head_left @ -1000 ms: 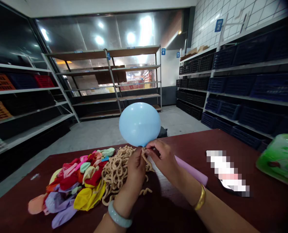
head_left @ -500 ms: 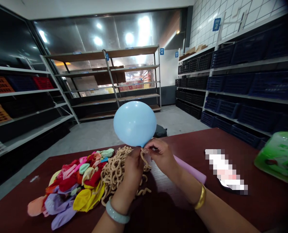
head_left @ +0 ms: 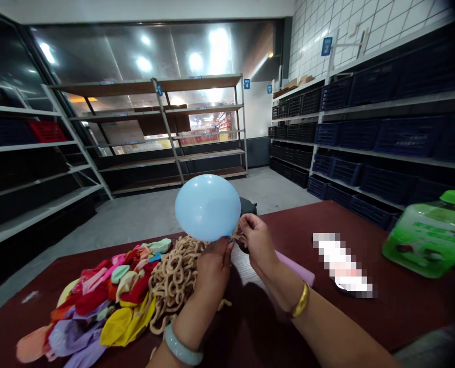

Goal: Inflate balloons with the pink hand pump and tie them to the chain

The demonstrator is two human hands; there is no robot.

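An inflated light-blue balloon stands above the table with its neck pointing down toward me. My left hand is closed, its thumb and fingers pinching the balloon's neck. My right hand is closed beside it, fingertips pinching a piece of tan curly cord at the neck; the exact wrap is too small to make out. Just left of my left hand lies a heap of tan curly cords. Beyond that heap is a pile of limp balloons in several colours.
A pink cylinder lies behind my right forearm on the dark red table. Farther right are a blurred-out flat object and a green-capped jug. Shelves with crates line the right wall; more racks stand ahead.
The balloon sits slightly lower and tilts differently. My right hand has turned, drawing the cord, which hung down before, up at the neck. The camera view has shifted right.
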